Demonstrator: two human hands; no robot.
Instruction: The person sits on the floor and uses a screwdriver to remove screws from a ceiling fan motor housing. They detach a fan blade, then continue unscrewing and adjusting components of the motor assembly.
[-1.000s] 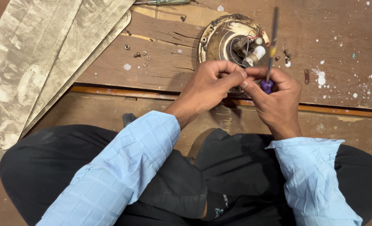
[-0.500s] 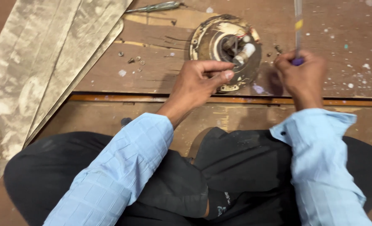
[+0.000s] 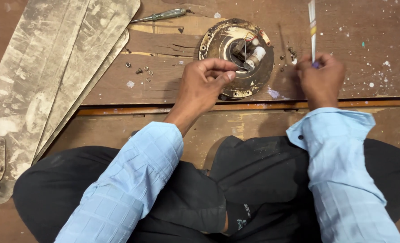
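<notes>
While the person sits cross-legged in dark trousers [image 3: 263, 180] and pale blue sleeves [image 3: 132, 184], both hands reach forward over a worn wooden board [image 3: 164, 90]. The left hand [image 3: 204, 85] hovers at the near edge of a round rusty metal plate [image 3: 218, 45], its thumb and forefinger pinched together as if on something very small; what they grasp is too thin to make out. The right hand [image 3: 321, 78] is clenched around the handle of a slim screwdriver [image 3: 312, 22], whose shaft stands upright and runs out past the top of the view. This hand is to the right of the plate and apart from it.

Inside the plate sits a small white cylinder [image 3: 256, 55] among thin wires. A few loose screws [image 3: 291, 53] lie between plate and right hand, and more small washers [image 3: 143, 72] lie to the left. Further left, three dusty fan blades [image 3: 42, 76] lie overlapping. Beyond them, at the far edge, rests a second screwdriver [image 3: 161, 15] with a greenish handle.
</notes>
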